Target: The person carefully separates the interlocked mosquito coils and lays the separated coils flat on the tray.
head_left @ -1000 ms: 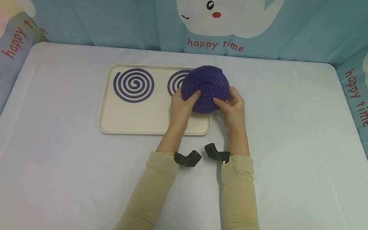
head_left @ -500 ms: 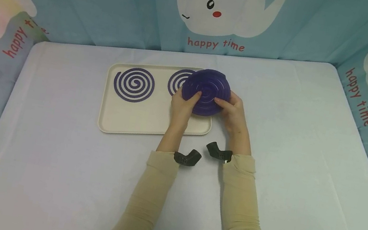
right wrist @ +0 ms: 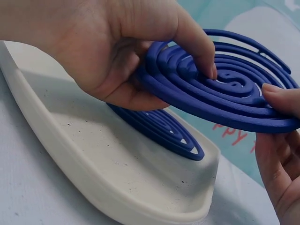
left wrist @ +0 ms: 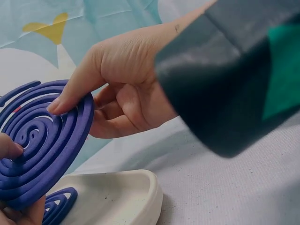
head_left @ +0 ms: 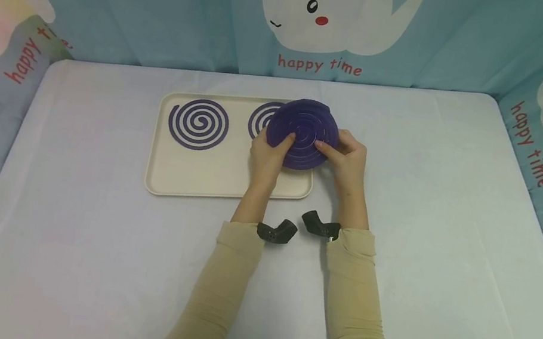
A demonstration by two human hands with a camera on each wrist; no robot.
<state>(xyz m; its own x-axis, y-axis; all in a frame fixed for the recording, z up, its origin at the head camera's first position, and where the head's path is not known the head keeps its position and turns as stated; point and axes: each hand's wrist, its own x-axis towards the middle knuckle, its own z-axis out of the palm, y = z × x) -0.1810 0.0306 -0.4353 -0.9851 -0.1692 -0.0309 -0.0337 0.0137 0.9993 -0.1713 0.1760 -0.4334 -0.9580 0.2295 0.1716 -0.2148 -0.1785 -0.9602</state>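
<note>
A purple-blue mosquito coil (head_left: 300,159), its double spiral still nested as one disc, is held tilted above the tray's right end. My left hand (head_left: 266,162) grips its left side, thumb on the face near the centre and fingers underneath. On the right rim, my right hand (head_left: 351,162) pinches the disc between thumb and fingers; the left wrist view shows this right hand (left wrist: 124,79) from the side. A narrow slit parts some of the windings (right wrist: 253,58) in the right wrist view. The disc partly hides a single spiral coil (head_left: 260,119) lying below.
The cream tray (head_left: 193,183) rests on a white-covered table (head_left: 71,255). Another single spiral coil (head_left: 197,124) lies flat at its left end. Blue curtains (head_left: 180,8) with cartoon prints stand behind the table and along its sides.
The held coil and my right hand shift slightly right and down, then back up and left, with the disc's tilt changing a little. My left hand stays nearly still; both grips remain.
</note>
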